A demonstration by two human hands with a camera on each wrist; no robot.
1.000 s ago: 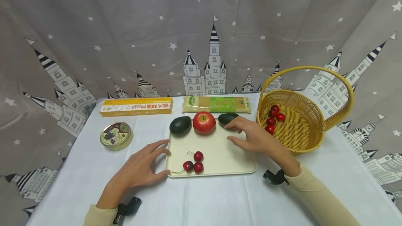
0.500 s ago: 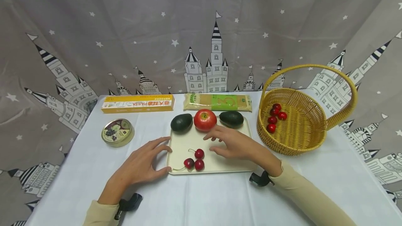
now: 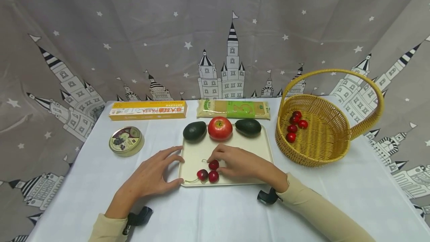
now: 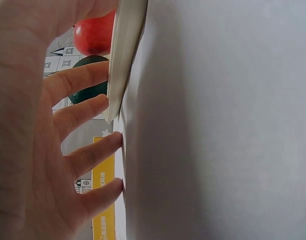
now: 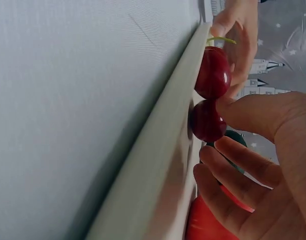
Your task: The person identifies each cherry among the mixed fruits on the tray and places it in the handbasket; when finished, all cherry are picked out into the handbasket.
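My right hand (image 3: 243, 163) is over the tray, with thumb and index finger either side of a dark red cherry (image 3: 213, 165). In the right wrist view thumb and index finger pinch this cherry (image 5: 207, 121). Close beside it lie two more cherries, one (image 3: 202, 175) with a visible stem, the other (image 3: 213, 176) in front. The cream tray (image 3: 193, 156) also bears a red apple (image 3: 220, 128) between two dark green avocados (image 3: 195, 131) along its back. At the tray's left side rests my left hand (image 3: 147, 176), fingers spread; fingertips touch the rim in the left wrist view.
A yellow wicker basket (image 3: 312, 158) with a tall handle stands on the right, several cherries (image 3: 292, 128) inside. Behind the tray lie a green-labelled pasta packet (image 3: 233, 109) and a yellow pasta box (image 3: 147, 110). A round tin (image 3: 126, 141) is at left.
My right hand has moved left and toward me from the right avocado to the cherries, and its fingers have closed on one. The left hand stays at the tray; the view shifts slightly.
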